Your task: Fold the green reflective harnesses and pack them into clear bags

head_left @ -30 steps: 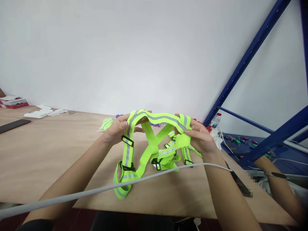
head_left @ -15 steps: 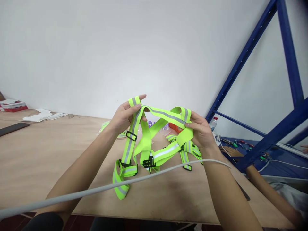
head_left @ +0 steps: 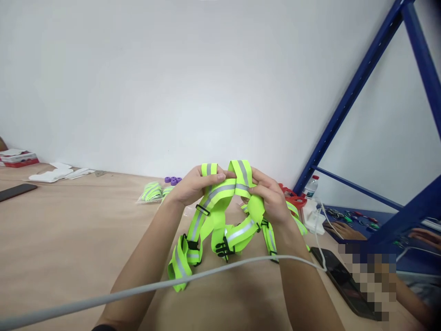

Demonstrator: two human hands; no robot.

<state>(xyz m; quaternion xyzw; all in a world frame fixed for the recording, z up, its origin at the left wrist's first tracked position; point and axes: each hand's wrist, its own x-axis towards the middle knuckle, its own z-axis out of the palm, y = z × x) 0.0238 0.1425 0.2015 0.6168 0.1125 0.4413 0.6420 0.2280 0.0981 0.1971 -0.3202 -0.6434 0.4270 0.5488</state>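
Note:
A neon yellow-green reflective harness (head_left: pixel 225 189) with grey stripes is held up between my hands. My left hand (head_left: pixel 193 186) pinches one strap, which loops over its fingers. My right hand (head_left: pixel 270 193) grips another strap that forms a loop at its fingertips. The two hands are close together, with a short stretch of strap between them. Below hang a black buckle (head_left: pixel 223 249) and a black slider (head_left: pixel 202 210). The lower straps droop towards the table, the left end in a folded bundle (head_left: pixel 179 264). Parts of the harness behind my right hand are hidden.
A white cable (head_left: pixel 165 282) crosses in front of my arms. On the table (head_left: pixel 69 239) lie bagged neon straps (head_left: pixel 151 191), purple rolls (head_left: pixel 172 180) and a phone (head_left: pixel 347 280). A bottle (head_left: pixel 311 186) stands by the blue metal frame (head_left: pixel 344 105). Another person's hand (head_left: pixel 344 231) is at right.
My hands have come closer together and lower, so the strap between them has shortened. The view has shifted, with the phone and purple rolls now plainer to see.

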